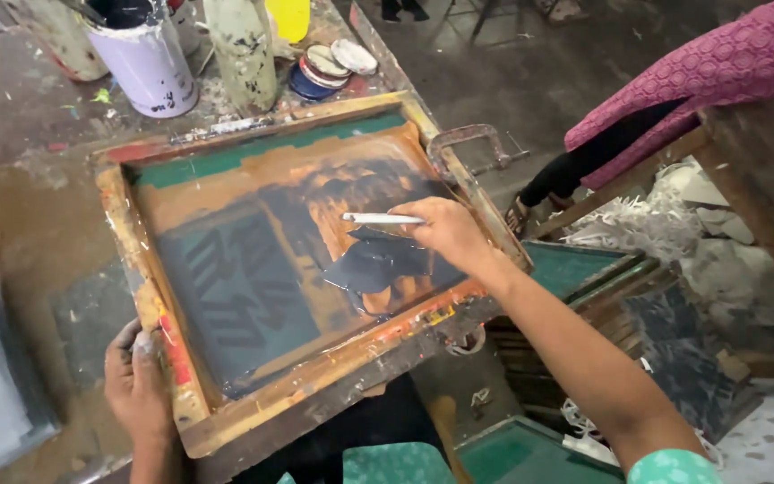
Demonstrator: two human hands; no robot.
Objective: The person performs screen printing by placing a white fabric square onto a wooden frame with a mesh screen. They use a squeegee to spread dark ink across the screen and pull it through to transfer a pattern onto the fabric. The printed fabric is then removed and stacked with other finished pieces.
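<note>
Wood-framed and paint-crusted, the rectangular printing screen (266, 269) with its dark green mesh is laid flat on the stained worktable (20, 206), filling the middle of the view. It looks stiff at the frame but light overall, and the stretched mesh is probably the fragile part, so a hold is best taken on the wooden rails, not the fabric. Wet black ink is pooled toward 4 o'clock on the mesh, so that patch is likely slippery.

The left hand (139, 387) is set on the frame's 8 o'clock corner, fingers curled over the rail and pressed down on it, smeared with paint. The right hand (445, 231) is reached in from 4 o'clock, fingers closed in a pinch around a thin white stick-like tool (382, 219), whose tip is pointed toward 9 o'clock just above the ink pool.

At 12 o'clock a white plastic paint tub (147, 64) and some round tin lids (329, 64) can be seen. A rusty metal clamp (472, 148) is fixed at the frame's 2 o'clock edge. Somebody in a magenta patterned sleeve (718, 72) is visible at 2 o'clock, well apart.
</note>
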